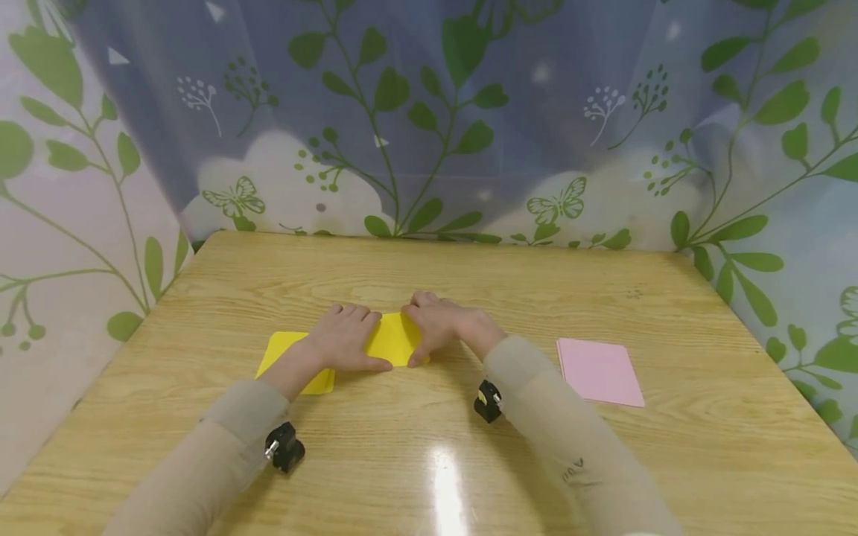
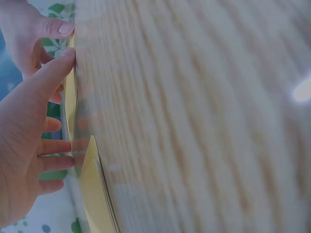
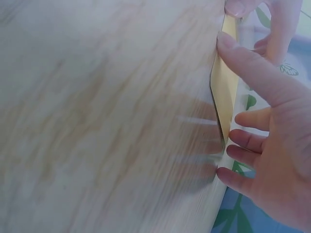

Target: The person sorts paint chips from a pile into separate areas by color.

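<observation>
the wooden table [image 1: 603, 461] fills the lower two thirds of the head view, with a leaf-printed curtain [image 1: 429, 112] hanging behind it across the top. it gives a hard, flat bed, which is probably why the paper lies straight on the bare wood.

the yellow paper [image 1: 392, 339] sits at the centre of the head view, a little left of middle, its left end [image 1: 278, 350] poking out past the wrist. both hands lie on top of it, most likely to pin it flat so it cannot slide.

a stack of pink paper [image 1: 599, 371] rests well apart, at the right of the frame, out of the way of the arms.

the left hand [image 1: 345, 339] lies palm down on the sheet, fingers straight and close together, thumb stretched along the near edge. in the left wrist view that thumb [image 2: 46, 80] presses where the yellow edge [image 2: 70, 104] meets the wood.

the right hand [image 1: 442, 324] comes in from the right, fingers bent over the far edge and thumb reaching down to the near one. the right wrist view shows the thumb tip [image 3: 228, 43] on a raised yellow flap [image 3: 224, 92]; it appears to press rather than pinch, though i cannot tell for sure.
</observation>
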Tool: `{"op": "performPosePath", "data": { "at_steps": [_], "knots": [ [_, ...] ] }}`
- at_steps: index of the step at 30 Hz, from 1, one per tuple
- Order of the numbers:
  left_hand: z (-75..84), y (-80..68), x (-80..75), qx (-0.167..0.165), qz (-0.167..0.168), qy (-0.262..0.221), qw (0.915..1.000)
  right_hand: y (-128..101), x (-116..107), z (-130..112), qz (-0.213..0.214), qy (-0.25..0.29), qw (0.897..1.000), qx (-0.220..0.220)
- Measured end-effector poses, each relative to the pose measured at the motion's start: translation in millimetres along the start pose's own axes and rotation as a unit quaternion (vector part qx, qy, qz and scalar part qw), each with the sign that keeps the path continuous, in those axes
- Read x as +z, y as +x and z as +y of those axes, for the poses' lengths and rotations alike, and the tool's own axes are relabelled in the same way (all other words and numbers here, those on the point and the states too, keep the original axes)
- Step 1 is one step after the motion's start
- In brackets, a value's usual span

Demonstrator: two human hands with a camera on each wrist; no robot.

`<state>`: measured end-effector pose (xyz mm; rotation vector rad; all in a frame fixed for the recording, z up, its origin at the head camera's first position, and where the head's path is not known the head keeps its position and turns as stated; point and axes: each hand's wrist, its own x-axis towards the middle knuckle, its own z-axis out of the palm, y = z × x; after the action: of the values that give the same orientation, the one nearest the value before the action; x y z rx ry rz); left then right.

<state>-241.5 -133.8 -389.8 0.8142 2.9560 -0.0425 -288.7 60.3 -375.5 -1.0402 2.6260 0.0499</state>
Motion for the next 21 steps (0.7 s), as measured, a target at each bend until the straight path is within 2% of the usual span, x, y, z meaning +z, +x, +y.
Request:
{"op": "performPosePath", "data": {
  "at_steps": [12,21],
  "knots": [
    [1.2,3.6,0.4,0.008,0.003,0.003,1.0000,-0.6,-2.9,-1.7,-0.017,-0.002,1.000,0.021],
    [1.6,4.1,1.3,0.009,-0.004,0.009,0.9999,-3.3,-3.6,-4.8,-0.020,0.005,1.000,0.016]
  ]
}}
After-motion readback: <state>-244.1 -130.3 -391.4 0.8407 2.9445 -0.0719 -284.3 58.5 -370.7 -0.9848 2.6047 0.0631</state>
